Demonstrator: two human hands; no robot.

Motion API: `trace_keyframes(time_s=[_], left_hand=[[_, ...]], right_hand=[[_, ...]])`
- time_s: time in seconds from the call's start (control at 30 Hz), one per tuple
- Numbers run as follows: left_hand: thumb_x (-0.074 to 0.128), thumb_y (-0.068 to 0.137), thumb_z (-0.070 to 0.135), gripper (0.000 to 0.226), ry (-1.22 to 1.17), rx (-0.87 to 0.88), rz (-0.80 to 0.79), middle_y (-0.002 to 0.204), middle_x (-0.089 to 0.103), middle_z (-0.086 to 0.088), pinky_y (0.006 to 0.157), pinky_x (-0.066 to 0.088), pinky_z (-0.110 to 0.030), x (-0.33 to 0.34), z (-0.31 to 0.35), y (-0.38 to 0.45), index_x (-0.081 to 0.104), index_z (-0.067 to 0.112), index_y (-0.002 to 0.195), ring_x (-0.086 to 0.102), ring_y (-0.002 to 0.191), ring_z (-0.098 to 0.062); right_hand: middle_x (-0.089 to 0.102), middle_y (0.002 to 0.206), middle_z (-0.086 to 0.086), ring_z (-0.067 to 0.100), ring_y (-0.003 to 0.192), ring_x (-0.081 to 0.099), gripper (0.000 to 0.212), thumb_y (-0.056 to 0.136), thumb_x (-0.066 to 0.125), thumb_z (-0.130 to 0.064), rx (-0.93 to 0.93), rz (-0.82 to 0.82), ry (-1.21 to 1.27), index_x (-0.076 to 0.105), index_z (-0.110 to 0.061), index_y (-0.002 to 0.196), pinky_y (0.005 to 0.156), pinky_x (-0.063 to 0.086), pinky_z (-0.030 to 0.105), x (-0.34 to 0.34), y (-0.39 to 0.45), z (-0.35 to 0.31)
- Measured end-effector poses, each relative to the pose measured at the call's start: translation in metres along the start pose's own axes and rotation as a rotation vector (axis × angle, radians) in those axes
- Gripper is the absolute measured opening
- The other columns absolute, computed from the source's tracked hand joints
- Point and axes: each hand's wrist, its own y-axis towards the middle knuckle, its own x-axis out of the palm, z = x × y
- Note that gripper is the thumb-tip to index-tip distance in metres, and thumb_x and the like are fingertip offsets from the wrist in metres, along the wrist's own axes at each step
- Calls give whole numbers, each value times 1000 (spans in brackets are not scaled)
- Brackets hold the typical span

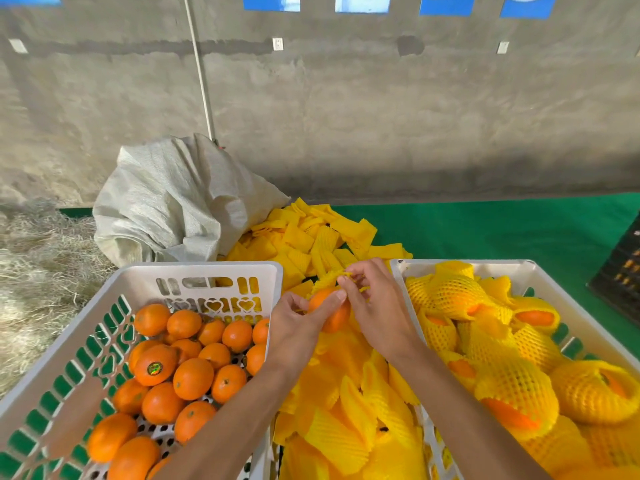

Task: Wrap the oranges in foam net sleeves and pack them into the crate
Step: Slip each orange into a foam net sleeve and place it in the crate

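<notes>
My left hand (298, 323) grips a bare orange (329, 308) between the two crates. My right hand (374, 306) pinches a yellow foam net sleeve (330, 279) at the orange's top edge. The white crate on the left (214, 268) holds several unwrapped oranges (192, 377). In the white crate on the right (561, 289) lie several oranges wrapped in yellow net sleeves (457, 296). A pile of flat yellow sleeves (346, 410) lies between the crates and spreads beyond them (311, 237).
A grey woven sack (173, 202) slumps behind the left crate. Green cloth (502, 230) covers the table. A dark crate (620, 268) stands at the right edge. Straw lies on the floor at the left, a concrete wall rises behind.
</notes>
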Motion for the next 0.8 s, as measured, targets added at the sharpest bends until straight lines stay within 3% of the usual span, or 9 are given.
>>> trace_keyframes(time_s=[0.1,0.2,0.3,0.37,0.43,0.5,0.57,0.7,0.8], left_hand=[[83,48,81,82,-29,-23,-21,90,57,-2,78,57,-51,-1,0,-2,52,19,92,63,84,-21],[79,58,78,71,-76,-10,-8,110,60,0,81,63,-50,-3,2,-2,58,41,115,68,103,-23],[70,79,71,43,-97,123,-53,85,69,5,66,58,-41,-4,5,-2,74,32,97,66,78,-14],[65,88,67,55,-130,148,-33,71,54,-11,58,50,-52,-3,5,-3,68,12,81,51,68,-21],[64,92,64,64,-171,137,24,73,46,-19,59,49,-56,-4,5,0,60,1,82,46,69,-25],[63,95,60,57,-197,113,59,71,47,-9,64,47,-50,-4,4,0,60,6,79,47,70,-24],[58,98,60,50,-182,67,36,73,55,-2,68,52,-52,-3,4,-2,66,13,83,54,73,-23],[55,98,55,46,-269,-71,-95,109,74,-4,89,61,-52,-1,5,-4,71,16,118,72,103,-25],[68,96,29,42,-354,-103,-207,126,71,-12,93,61,-49,0,11,-7,64,7,131,70,115,-29]], right_hand=[[54,113,-7,9,99,56,14,105,56,-30,-85,-34,-31,62,-19,112,79,55,37,-6,0,-7],[53,113,-6,6,99,54,12,105,56,-26,-129,-50,-16,62,-19,113,79,53,30,-9,-3,-14],[55,110,-6,7,97,56,10,103,60,-21,-153,-45,23,65,-17,112,80,50,22,-10,-4,-22],[55,103,-8,6,91,57,9,98,66,-15,-192,-9,21,67,-17,107,77,47,14,-12,-4,-23],[55,93,-8,8,85,57,20,90,71,-11,-177,-12,29,67,-20,107,72,48,17,-11,-5,-20],[55,89,-8,10,83,56,31,85,70,-22,-25,-81,56,62,-28,115,70,50,26,-7,-9,-17],[54,92,-14,6,86,55,38,82,63,-38,81,-123,20,60,-33,120,69,47,25,-1,-12,-13],[56,119,-10,10,104,58,36,97,57,-33,74,-137,-87,63,-29,132,84,53,30,2,-10,-4],[59,121,0,17,108,60,32,106,51,-22,64,-93,-145,64,-15,134,92,53,36,-2,-9,1]])
